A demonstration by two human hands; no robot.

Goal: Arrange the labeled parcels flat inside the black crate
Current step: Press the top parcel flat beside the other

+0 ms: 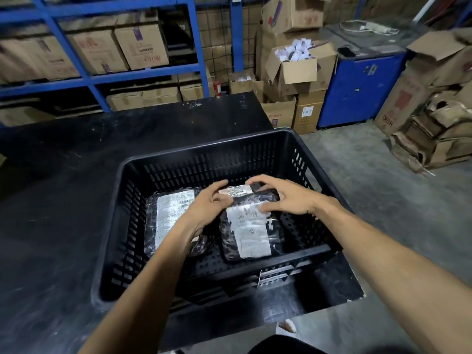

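A black slotted crate (255, 141) stands on the right part of a black table (63, 200). Two dark plastic-wrapped parcels with white labels lie flat on its floor, side by side. The left parcel (168, 221) is partly hidden under my left forearm. The right parcel (250, 231) has a small barcode sticker at its far end. My left hand (207, 205) grips that parcel's far left edge. My right hand (283, 195) curls over its far right corner, fingers on the wrapping.
Blue steel shelving (84, 77) with cardboard boxes runs behind the table. Stacked and open cartons (296, 70) and a blue cabinet (360, 93) stand at the back right. Crushed cardboard (431, 134) lies on the concrete floor to the right.
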